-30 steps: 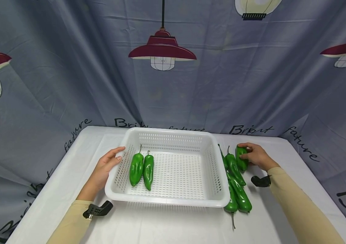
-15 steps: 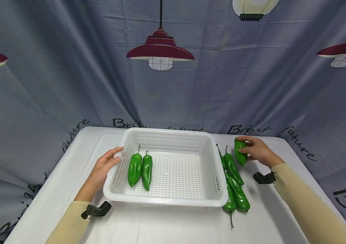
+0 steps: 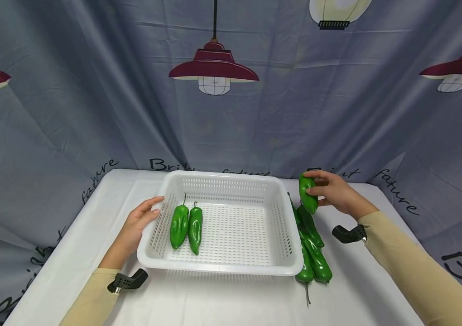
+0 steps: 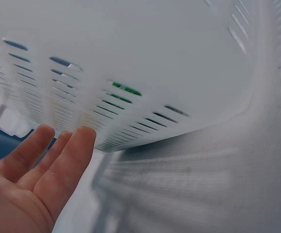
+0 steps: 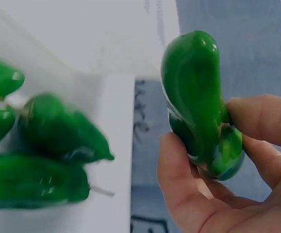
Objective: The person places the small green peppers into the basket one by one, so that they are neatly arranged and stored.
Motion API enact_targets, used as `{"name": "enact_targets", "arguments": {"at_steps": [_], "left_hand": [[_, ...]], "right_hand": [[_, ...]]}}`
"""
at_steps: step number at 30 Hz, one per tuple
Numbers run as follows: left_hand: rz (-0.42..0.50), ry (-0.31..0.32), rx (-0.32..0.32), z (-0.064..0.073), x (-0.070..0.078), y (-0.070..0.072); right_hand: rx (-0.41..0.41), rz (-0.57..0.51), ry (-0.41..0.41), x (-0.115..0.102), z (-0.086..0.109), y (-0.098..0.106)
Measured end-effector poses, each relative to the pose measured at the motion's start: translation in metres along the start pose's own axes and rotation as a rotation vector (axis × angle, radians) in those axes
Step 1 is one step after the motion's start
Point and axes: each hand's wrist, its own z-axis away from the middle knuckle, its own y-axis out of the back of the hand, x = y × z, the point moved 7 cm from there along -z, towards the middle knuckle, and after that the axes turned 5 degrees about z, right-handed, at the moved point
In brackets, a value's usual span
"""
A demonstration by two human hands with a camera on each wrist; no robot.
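My right hand (image 3: 339,194) grips a glossy green pepper (image 3: 308,194) between thumb and fingers, held up beyond the basket's right side. The right wrist view shows that pepper (image 5: 193,97) close up, with fingertips pressed along its sides. At the left rim of a white perforated plastic basket (image 3: 223,268) is my left hand (image 3: 137,224). Its fairly straight fingers (image 4: 65,170) lie beside the slotted outer wall in the left wrist view. Two green peppers (image 3: 179,227) lie side by side in the left part of the basket.
Several more green peppers (image 3: 320,261) lie in a loose pile on the white-covered table (image 3: 214,303), against the basket's right wall. A grey-blue curtain (image 3: 133,113) printed with lamps and lettering hangs behind the table.
My right hand has lifted the pepper off the table and carried it up and left, so it now overlaps the top of the pile. The left hand stays at the rim.
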Motion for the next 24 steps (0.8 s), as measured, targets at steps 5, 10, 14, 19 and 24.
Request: {"name": "enact_targets", "arguments": {"at_steps": [5,10,14,19,24], "left_hand": [[0.009,-0.002,-0.004,0.0,0.0,0.0],[0.003,-0.004,-0.005,-0.001,0.0,0.001],[-0.006,-0.002,-0.003,-0.001,0.0,0.001],[-0.006,-0.004,-0.001,-0.001,0.0,0.001],[0.003,-0.001,-0.003,-0.001,-0.001,0.001]], "right_hand": [[0.004,-0.017,0.016,-0.022,0.004,-0.01],[-0.002,-0.022,0.038,-0.041,0.004,-0.024],[-0.025,-0.035,0.054,-0.055,0.003,-0.037],[-0.05,-0.044,0.064,-0.066,-0.004,-0.057],[-0.09,-0.07,0.061,-0.073,-0.01,-0.08]]}}
